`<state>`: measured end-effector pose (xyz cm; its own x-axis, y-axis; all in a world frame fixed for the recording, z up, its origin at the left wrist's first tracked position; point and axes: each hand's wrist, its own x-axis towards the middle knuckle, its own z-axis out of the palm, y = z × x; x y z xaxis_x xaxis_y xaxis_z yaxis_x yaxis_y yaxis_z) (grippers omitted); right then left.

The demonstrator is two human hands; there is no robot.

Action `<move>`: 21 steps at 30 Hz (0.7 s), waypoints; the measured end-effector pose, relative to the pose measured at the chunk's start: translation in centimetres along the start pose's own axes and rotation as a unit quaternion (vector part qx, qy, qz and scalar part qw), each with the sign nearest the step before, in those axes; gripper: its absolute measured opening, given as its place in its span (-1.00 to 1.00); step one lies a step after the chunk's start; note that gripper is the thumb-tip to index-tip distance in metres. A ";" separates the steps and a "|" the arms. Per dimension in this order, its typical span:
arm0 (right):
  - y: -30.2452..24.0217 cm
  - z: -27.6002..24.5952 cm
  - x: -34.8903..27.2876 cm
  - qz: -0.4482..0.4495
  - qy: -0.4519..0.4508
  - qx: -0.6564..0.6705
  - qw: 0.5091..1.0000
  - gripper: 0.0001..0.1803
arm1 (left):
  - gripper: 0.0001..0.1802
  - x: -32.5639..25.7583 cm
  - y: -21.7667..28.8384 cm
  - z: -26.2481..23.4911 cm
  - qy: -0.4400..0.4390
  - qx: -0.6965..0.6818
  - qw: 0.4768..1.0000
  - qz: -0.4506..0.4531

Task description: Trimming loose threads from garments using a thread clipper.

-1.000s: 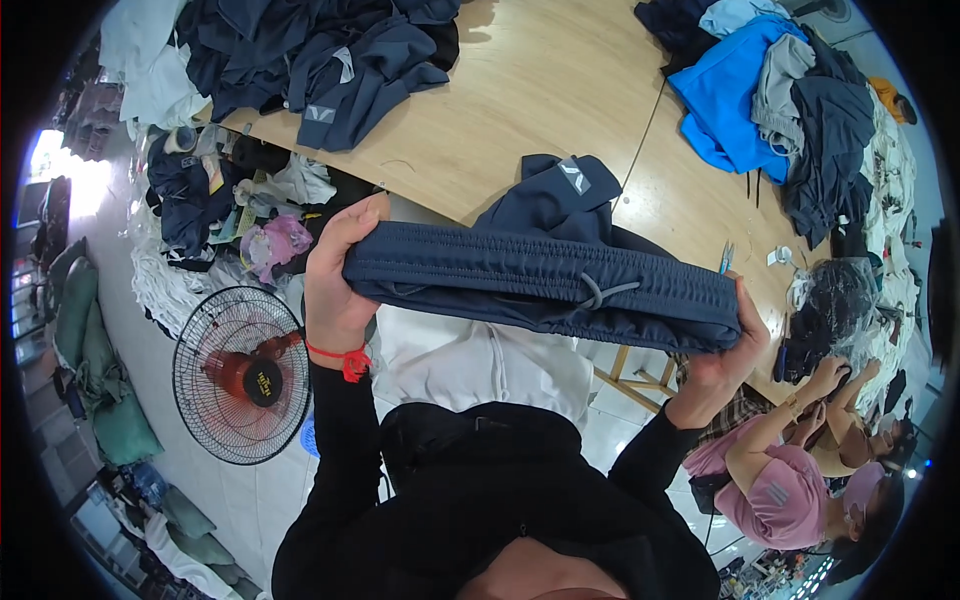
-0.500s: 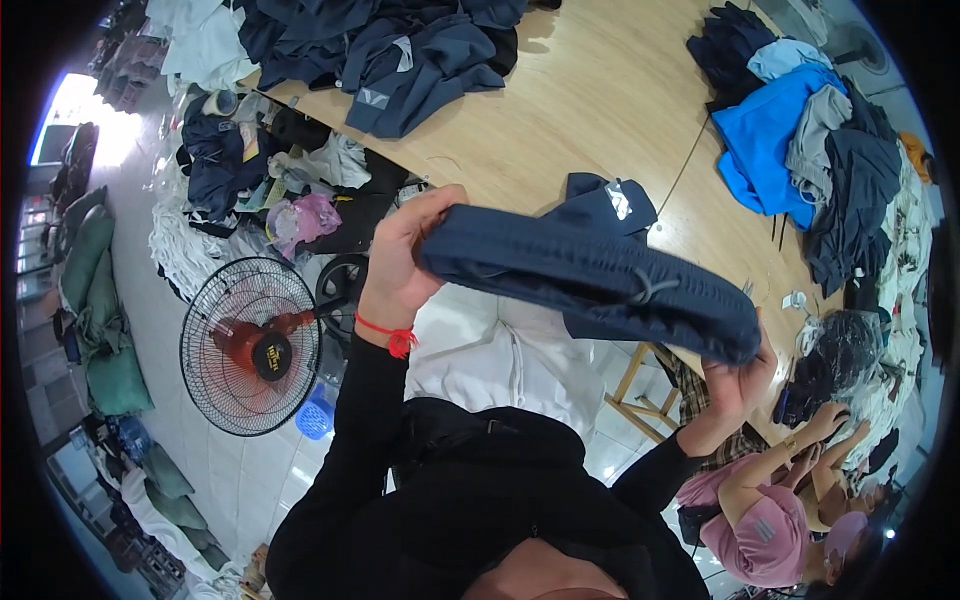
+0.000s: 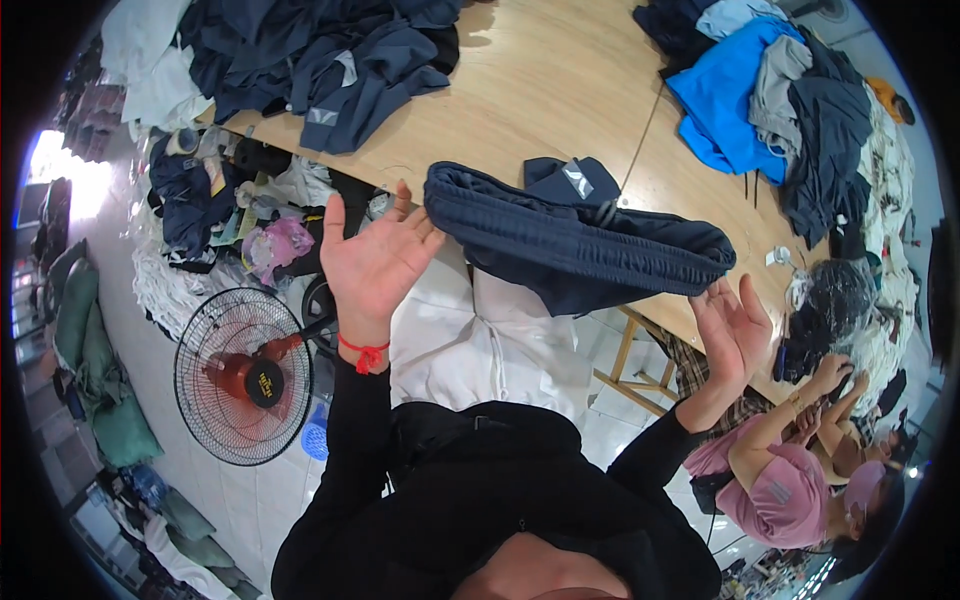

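A pair of navy elastic-waist shorts (image 3: 590, 245) hangs stretched sideways before me at the table's near edge, its gathered waistband toward me. A grey drawcord loop shows at the waistband's far side, and a pale printed mark sits on a folded part lying on the table. My left hand (image 3: 375, 265) is open, palm up and fingers spread, with its fingertips at the waistband's left end. My right hand (image 3: 730, 330) is also open, its fingertips touching the underside of the right end. How long the legs are is hidden by the folds.
On the wooden table (image 3: 560, 90) lie a navy garment pile (image 3: 320, 60) at far left and a blue garment (image 3: 730, 100) among others at right. A standing fan (image 3: 245, 375) is at my left. A co-worker in a pink shirt (image 3: 770, 480) sits at right, near a wooden stool (image 3: 630, 370).
Both hands have loosened from gripping the waistband's ends to spread fingers. The waistband has turned over, and its drawcord now shows on the far side. My view has shifted slightly.
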<state>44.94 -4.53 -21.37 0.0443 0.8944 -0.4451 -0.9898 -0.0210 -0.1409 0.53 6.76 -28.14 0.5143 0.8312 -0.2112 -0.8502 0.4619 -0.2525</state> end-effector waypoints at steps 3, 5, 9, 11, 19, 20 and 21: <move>0.7 0.7 -0.2 -0.001 0.010 0.001 1.000 -0.34 | -0.08 0.1 0.0 0.0 0.018 -0.002 1.000 0.022; 0.4 0.3 -0.7 -0.002 -0.004 -0.004 1.000 -0.35 | -0.08 0.1 -0.1 -0.1 0.013 0.001 1.000 0.015; -0.1 -0.4 -1.0 0.001 -0.029 -0.025 0.999 -0.36 | -0.08 0.0 -0.4 0.1 0.008 0.030 0.999 0.021; -0.7 -1.4 -0.9 -0.002 -0.033 -0.030 0.999 -0.35 | -0.09 0.0 -0.5 0.0 0.002 0.037 0.999 0.019; 0.7 -3.8 3.9 -0.024 -0.082 -0.226 0.970 -0.47 | -0.45 3.9 -4.4 -1.1 0.120 0.296 0.937 0.143; 1.4 -4.4 5.8 -0.030 -0.069 -0.300 0.951 -0.47 | -0.50 5.2 -5.0 -2.8 0.110 0.402 0.888 0.194; 1.6 -5.6 7.8 -0.043 -0.055 -0.375 0.924 -0.46 | -0.50 6.8 -5.5 -4.0 0.138 0.530 0.817 0.181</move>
<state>44.45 -0.09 -30.05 0.0639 0.9462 -0.3172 -0.6084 -0.2150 -0.7640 9.16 8.62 -31.91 0.0889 0.9390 -0.3322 -0.4969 0.3309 0.8022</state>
